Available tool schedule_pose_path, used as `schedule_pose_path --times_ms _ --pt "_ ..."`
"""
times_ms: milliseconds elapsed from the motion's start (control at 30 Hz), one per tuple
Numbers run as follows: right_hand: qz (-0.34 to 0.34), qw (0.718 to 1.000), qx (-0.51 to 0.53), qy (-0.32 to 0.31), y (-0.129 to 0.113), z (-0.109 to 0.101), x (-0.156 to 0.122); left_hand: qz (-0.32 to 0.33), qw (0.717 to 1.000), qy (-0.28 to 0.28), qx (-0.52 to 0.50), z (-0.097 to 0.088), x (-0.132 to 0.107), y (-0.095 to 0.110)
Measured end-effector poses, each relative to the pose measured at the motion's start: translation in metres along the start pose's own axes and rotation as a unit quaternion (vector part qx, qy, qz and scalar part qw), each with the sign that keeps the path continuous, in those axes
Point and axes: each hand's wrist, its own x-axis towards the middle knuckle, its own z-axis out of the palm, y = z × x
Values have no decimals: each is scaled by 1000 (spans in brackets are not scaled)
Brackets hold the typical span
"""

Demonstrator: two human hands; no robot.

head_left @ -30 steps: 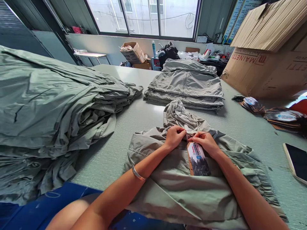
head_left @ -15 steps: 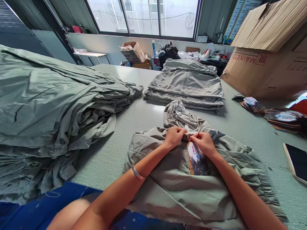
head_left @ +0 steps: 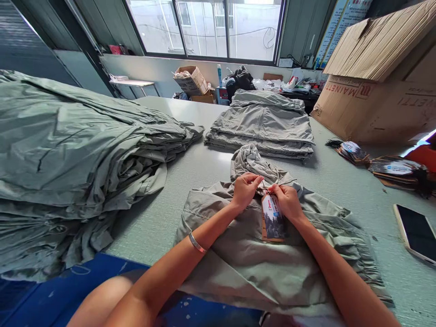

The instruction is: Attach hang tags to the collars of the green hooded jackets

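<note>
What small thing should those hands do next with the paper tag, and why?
Probably the right hand should pull the thin cord snug and tie it off. The tag hangs from that cord at the jacket's collar, and the left hand is pinching the fabric there, which seems to keep it steady.

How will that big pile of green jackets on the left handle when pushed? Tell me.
The pile of jackets will probably feel floppy, since the thin fabric sags in loose creases. It looks fairly slippery, so the upper layers may slide. Its uneven, bulging stack could slump sideways.
</note>
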Motion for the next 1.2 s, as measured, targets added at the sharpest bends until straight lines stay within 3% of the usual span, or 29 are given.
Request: schedule_pose_path --times_ms 100,200,333,533,767,967,1200 --pt "-79 992 -85 54 -9 -5 1 29 999 -3 -16 -2 3 15" --pt "-125 987 -60 86 -16 -5 4 37 999 -21 -21 -4 7 28" --pt "-104 992 29 59 -28 -4 11 57 998 -25 0 -2 12 40" --pt "-103 994 30 25 -47 -4 19 69 997 8 -13 8 15 42" --pt "-68 992 77 71 -26 9 10 82 996 29 0 2 5 37" --pt "-126 986 18 108 -23 11 5 91 995 31 9 -2 2 41" --pt "-164 981 -7 107 -24 11 4 126 992 21 12 1 -1 41"
